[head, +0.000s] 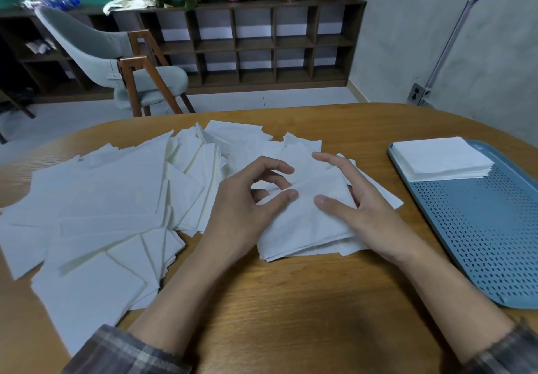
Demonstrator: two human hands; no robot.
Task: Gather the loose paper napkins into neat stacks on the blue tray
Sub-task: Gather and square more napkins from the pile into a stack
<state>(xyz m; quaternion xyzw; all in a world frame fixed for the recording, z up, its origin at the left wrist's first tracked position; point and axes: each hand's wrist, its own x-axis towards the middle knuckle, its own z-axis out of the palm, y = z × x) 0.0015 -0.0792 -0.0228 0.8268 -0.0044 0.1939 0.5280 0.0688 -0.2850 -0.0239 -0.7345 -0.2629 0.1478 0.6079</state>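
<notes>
Checked sleeves (pixel 125 353) are seen closest, at the bottom edge, and both arms are stretched out over the brown surface (pixel 291 301). A small pile of napkins (pixel 302 228) is found in the middle of it, between the two grips. The pile is not yet neat; its edges are fanned out and its corners are turned a little crooked.

The left grip (pixel 250 199) is laid on the pile's left side with its fingers curled and its thumb set on the top sheet. Whether any paper is pinched there cannot be told. The right grip (pixel 358 207) is spread wide and holds nothing; its thumb is rested on the pile and its fingers are stretched along the right side.

Many more loose napkins (pixel 102 199) are scattered to the left and behind.

The blue tray (pixel 480 242) is placed to the right of the pile, with its long side running from near to far. One neat stack (pixel 442 158) is already set at its far end, and the near part is bare. The right grip is closer to the tray, so the pile would likely be squared up first and then carried to the right
</notes>
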